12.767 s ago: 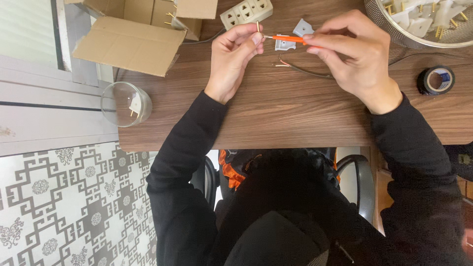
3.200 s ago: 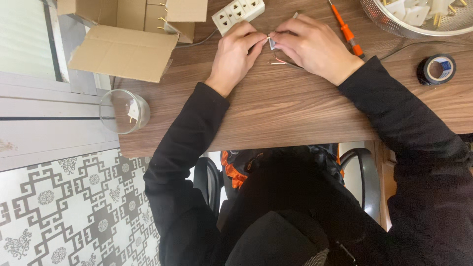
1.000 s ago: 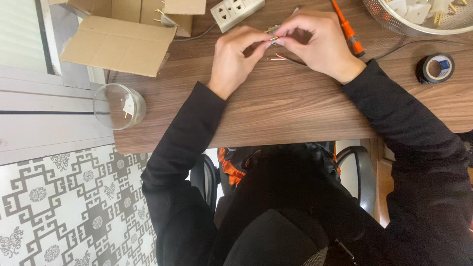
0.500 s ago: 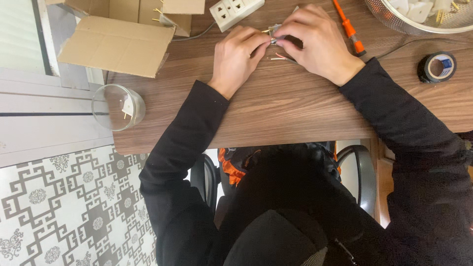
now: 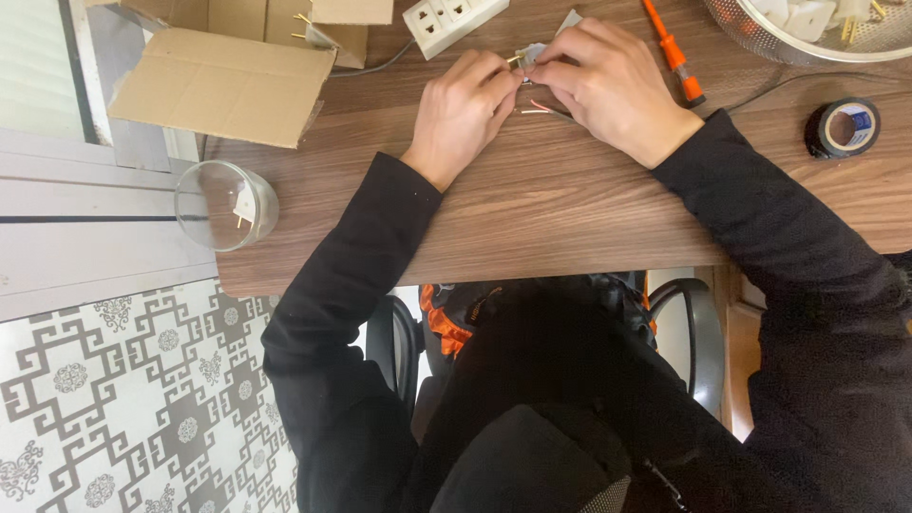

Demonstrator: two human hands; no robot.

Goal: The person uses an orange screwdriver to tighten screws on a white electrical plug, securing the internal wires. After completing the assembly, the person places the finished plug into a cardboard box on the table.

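The light is soft, even and fairly bright, like daylight or a broad ceiling lamp, with no hard-edged shadows. The wooden counter (image 5: 570, 199) shows its grain clearly and carries only a faint sheen near the top. Small, soft shadows sit under the left hand (image 5: 463, 106) and right hand (image 5: 608, 81), darkening the little part pinched between them so its details are hard to read. The black sleeves and dark clothing below lose nearly all detail. The glass (image 5: 226, 204) catches pale highlights on its rim. Focus is sharp across the frame, with no motion blur. Straight lines at the left edge bow only slightly.
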